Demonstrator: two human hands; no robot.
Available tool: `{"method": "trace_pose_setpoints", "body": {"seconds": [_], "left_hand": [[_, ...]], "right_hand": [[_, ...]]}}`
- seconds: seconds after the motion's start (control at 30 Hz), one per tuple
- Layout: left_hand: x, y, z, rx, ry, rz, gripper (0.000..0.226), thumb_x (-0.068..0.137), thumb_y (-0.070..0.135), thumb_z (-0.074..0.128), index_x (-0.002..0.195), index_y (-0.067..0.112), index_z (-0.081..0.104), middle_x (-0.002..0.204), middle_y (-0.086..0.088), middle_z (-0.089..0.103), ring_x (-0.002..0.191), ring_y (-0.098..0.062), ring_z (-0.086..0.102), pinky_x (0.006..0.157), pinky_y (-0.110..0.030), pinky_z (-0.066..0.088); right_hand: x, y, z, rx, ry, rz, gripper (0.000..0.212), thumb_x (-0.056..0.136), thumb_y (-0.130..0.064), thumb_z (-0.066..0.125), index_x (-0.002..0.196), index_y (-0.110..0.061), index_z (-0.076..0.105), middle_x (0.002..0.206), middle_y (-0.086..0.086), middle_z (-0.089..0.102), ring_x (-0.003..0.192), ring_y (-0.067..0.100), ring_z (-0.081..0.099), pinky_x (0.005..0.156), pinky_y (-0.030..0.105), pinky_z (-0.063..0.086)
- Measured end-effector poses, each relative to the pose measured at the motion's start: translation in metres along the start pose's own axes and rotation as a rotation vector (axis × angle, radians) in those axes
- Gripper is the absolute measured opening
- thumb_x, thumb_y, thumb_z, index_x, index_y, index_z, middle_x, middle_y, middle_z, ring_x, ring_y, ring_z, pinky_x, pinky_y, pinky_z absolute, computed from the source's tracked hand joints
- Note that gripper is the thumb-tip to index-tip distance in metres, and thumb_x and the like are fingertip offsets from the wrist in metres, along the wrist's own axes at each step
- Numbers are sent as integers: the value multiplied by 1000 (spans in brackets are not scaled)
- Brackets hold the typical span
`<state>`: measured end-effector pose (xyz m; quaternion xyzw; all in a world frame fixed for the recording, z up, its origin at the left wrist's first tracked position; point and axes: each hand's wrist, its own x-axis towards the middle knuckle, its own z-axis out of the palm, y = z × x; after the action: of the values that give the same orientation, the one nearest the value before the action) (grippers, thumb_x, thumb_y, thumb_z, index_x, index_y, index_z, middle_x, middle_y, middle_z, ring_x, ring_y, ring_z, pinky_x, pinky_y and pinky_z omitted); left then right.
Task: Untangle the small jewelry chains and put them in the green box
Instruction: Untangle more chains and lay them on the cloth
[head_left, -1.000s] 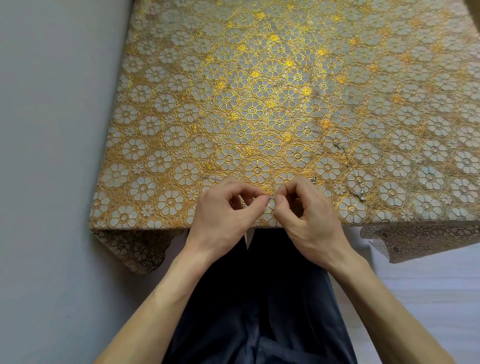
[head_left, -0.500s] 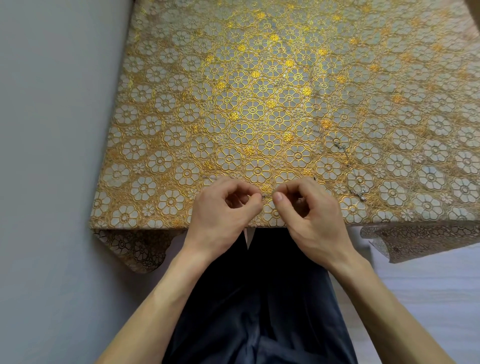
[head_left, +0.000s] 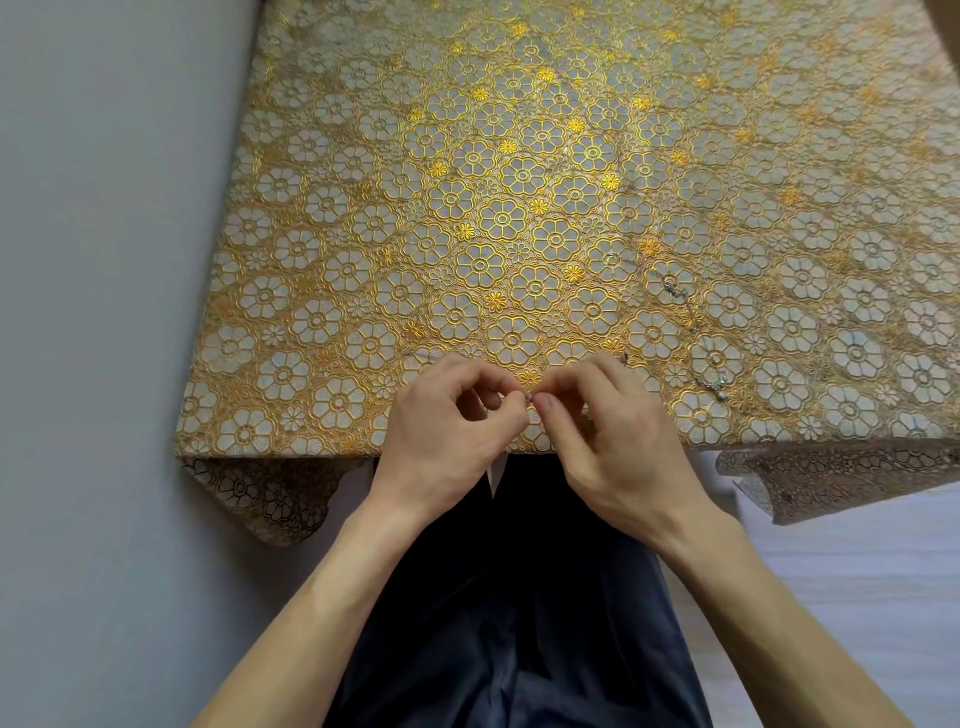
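A fine silver chain (head_left: 529, 397) shows as no more than a glint of tiny links between the two hands, just above the near edge of the surface (head_left: 332, 218). The left hand (head_left: 447, 426) pinches it between thumb and forefinger, its other fingers curled in. The right hand (head_left: 618, 431) pinches it the same way from the other side, and the two sets of fingertips nearly touch. Most of what they hold is hidden under the fingers, so I can't say how much chain is bunched there. Off to the right a loose strand (head_left: 692, 326) trails across the gold flowered cloth (head_left: 504, 218), thin and pale, with small sparkly clusters along it. It may run back to the right hand, but the line is lost against the pattern. A fainter thread (head_left: 420, 355) lies just beyond the left knuckles and is hard to follow. The cloth hangs over the near edge at both corners and is cut off at the top and right. Below the hands are dark trousers (head_left: 509, 597), and a grey wall (head_left: 93, 260) stands to the left.
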<state>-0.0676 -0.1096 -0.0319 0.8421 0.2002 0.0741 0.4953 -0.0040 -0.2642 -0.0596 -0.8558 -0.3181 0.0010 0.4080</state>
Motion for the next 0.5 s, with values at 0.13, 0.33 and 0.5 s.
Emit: {"method": "trace_pose_setpoints", "body": {"seconds": [0.13,0.33,0.5], "left_hand": [[0,0,1,22,12,15,8,81,14,79,79,21,75,77,7,64,71,-8,60,64,-9,42],[0,-8,5,142,81,138,2,83,28,74,82,27,73,80,11,60,70,-9,59,65,-16,46],[-4,-16,2,202,140,244,10,86,35,72,92,27,74,90,12,59,71,-7,57,63,-31,52]], "right_hand": [[-1,0,3,-13,-29,-2,21,96,-29,49,99,-12,61,95,-4,55,85,15,53,73,35,44],[0,2,1,51,-103,64,19,99,-29,46,99,-13,57,93,-11,49,85,15,52,78,39,45],[0,3,-1,88,-127,131,13,99,-29,48,99,-19,56,92,-11,52,85,8,49,78,27,39]]}}
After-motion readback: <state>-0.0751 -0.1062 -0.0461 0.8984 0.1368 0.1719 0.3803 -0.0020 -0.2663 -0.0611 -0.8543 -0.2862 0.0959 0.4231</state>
